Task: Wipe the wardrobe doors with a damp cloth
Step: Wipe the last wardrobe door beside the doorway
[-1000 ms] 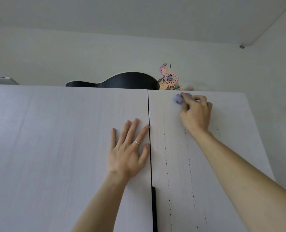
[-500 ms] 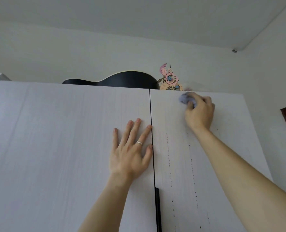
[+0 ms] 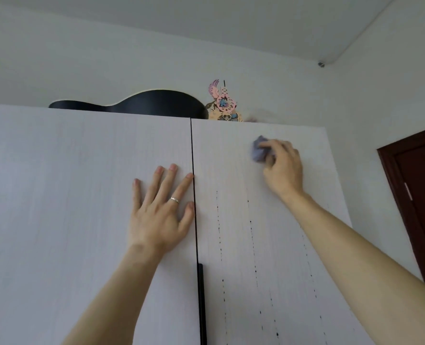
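Since the earlier frames our right hand [image 3: 282, 170] has carried the small crumpled grey-blue cloth [image 3: 258, 152] down off the top edge of the pale wood-grain right wardrobe door [image 3: 276, 257] and somewhat farther from the centre seam. The head view has tipped too, so part of that shift may be our own. Grip: the right fingers are curled round the cloth, bunching it and pressing it to the panel. The cloth sits high on the right door, a little below the top edge, showing on the seam side of the knuckles. Our left hand [image 3: 161, 210] lies flat, fingers spread, on the pale wood-grain left wardrobe door [image 3: 57, 220]. It holds nothing, and its index fingertip and thumb reach the dark seam. Key relation: the dotted dark drip trails [image 3: 252, 242] lie below the cloth, between the seam and our right forearm. Their long axis is vertical, parallel to the seam and to the slim black handle strip [image 3: 200, 295]. We judge the next stroke should run straight down along them. The right hand is nearer and already has the cloth, while the left appears to brace the other door. The black curved guitar body [image 3: 131, 103] and pink cut-out ornament [image 3: 222, 103] sit on top of the wardrobe, apart from the cloth.
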`<state>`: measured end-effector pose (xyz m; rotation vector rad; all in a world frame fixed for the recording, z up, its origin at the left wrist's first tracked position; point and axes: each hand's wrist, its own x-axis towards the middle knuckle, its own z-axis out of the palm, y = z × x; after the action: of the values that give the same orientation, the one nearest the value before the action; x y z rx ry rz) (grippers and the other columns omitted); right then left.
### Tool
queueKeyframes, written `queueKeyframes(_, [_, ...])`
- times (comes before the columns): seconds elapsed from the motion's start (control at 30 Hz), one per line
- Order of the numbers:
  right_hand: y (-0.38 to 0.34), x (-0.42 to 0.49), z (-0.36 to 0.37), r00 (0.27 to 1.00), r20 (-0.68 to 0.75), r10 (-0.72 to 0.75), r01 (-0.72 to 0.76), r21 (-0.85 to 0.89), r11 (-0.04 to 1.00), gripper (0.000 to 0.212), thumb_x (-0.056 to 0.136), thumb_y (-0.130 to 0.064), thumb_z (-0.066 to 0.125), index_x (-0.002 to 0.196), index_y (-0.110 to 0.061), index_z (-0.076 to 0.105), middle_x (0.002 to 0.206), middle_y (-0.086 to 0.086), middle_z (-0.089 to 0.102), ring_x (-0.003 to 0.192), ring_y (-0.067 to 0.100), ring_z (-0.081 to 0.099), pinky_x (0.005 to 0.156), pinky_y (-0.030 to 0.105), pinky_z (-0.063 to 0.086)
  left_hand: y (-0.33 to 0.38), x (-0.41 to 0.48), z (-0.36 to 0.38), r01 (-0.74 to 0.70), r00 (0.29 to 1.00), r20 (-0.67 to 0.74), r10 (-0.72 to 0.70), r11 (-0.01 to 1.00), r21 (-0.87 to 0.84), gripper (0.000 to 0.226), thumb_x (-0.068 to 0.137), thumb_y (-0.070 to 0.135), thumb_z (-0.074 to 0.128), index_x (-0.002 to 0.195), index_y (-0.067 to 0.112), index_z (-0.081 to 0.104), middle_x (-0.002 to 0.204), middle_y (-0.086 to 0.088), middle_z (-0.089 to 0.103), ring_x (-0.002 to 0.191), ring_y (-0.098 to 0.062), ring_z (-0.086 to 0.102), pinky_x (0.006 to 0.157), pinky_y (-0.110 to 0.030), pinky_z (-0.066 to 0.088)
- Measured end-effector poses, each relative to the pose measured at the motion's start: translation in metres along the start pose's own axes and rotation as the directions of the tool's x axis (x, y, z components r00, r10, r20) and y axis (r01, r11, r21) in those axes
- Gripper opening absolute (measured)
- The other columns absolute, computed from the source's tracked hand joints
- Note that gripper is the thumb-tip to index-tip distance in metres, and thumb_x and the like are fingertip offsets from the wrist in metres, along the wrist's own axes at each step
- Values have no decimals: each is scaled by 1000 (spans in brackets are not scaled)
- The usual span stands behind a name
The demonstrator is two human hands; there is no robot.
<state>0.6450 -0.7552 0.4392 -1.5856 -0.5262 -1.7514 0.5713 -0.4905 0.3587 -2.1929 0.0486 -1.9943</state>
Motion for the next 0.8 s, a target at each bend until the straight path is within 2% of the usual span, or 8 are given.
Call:
queueKeyframes(0.17, [16, -3, 2, 988, -49, 147, -141, 101, 985, 39, 90, -2, 49, 120, -19, 68, 133, 3, 58, 121, 30, 50, 90, 15, 29, 13, 4, -4, 70, 998, 12, -69, 997, -22, 64, 90, 50, 31, 151, 35, 43, 164, 1, 29, 154, -23, 15, 121, -61, 4])
queueKeyframes(0.27, [10, -45, 0, 999, -38, 23, -18, 125, 992, 34, 91, -24, 50, 120, -21, 68, 139, 2, 56, 125, 26, 51, 100, 17, 33, 31, 7, -6, 184, 982, 38, -183, 981, -57, 63, 90, 45, 29, 151, 34, 39, 165, 2, 24, 155, -22, 4, 120, -61, -3])
queueKeyframes(0.33, [15, -79, -7, 990, 81, -114, 107, 83, 991, 37, 96, -35, 52, 131, -25, 61, 152, 2, 43, 137, 23, 42, 106, 23, 33, 45, 9, -6, 250, 968, 22, -249, 964, -90, 62, 90, 41, 29, 150, 33, 39, 164, 1, 24, 155, -23, 4, 119, -63, -4])
queueKeyframes(0.5, [49, -49, -20, 958, 256, -129, 130, 14, 991, 46, 105, -28, 39, 151, -27, 37, 165, -5, 18, 152, 17, 14, 119, 32, 26, 57, 4, -1, 333, 943, 36, -331, 937, -106, 55, 99, 37, 28, 154, 41, 28, 167, 7, 12, 155, -17, -6, 121, -57, -9])
queueKeyframes(0.57, [64, -14, -20, 981, 189, -36, 43, -32, 999, 44, 104, -18, 43, 148, -19, 45, 163, 3, 26, 151, 25, 20, 121, 35, 24, 57, 3, -1, 333, 943, 38, -331, 938, -96, 55, 101, 37, 30, 155, 41, 25, 168, 8, 9, 154, -15, -8, 121, -55, -10])
queueKeyframes(0.67, [83, 22, -26, 996, -8, 86, -87, -50, 995, 43, 96, -3, 50, 136, -14, 60, 146, 14, 50, 132, 38, 42, 106, 34, 36, 60, 3, -2, 349, 937, 34, -347, 933, -89, 55, 101, 37, 31, 156, 41, 25, 168, 9, 7, 154, -14, -7, 121, -54, -10])
queueKeyframes(0.73, [84, 31, -29, 991, -31, 134, -136, -62, 989, 57, 92, 2, 49, 143, -23, 53, 133, 15, 58, 118, 41, 48, 94, 37, 43, 60, 3, -3, 362, 932, 36, -360, 928, -91, 55, 101, 37, 31, 155, 42, 24, 168, 10, 7, 154, -13, -7, 122, -54, -9])
queueKeyframes(0.8, [73, 24, -27, 995, -4, 95, -95, -52, 994, 66, 88, 3, 48, 146, -28, 47, 135, 16, 56, 118, 43, 50, 94, 42, 48, 61, 4, -3, 368, 930, 35, -366, 926, -83, 55, 101, 37, 32, 155, 43, 24, 168, 10, 8, 154, -12, -7, 122, -53, -9])
